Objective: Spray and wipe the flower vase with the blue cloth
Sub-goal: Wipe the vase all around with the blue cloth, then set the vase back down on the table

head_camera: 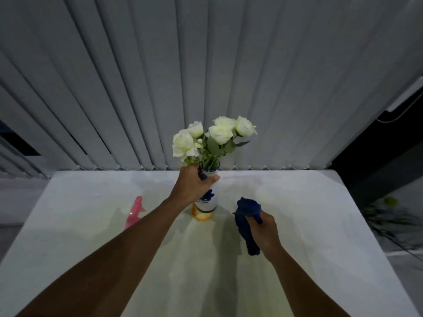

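A translucent pink plastic spray bottle [134, 213] lies at the left on the pale white surface [309, 225], partly hidden behind the left forearm and touched by neither of the hands. To its right, the left hand [194, 184] is wrapped around the neck of the white ceramic flower vase with dark blue painted marks [209, 202], thumb across the front just below the rim. The vase stands upright near the surface's far edge, on a small orange and yellow base [202, 215], and holds white roses with green leaves [212, 138]. Further right, apart from the vase, the right hand [265, 232] is closed in a fist around the bunched dark blue cloth [248, 216], which sticks out above and below the fingers. Grey vertical blinds [206, 76] hang behind the surface.
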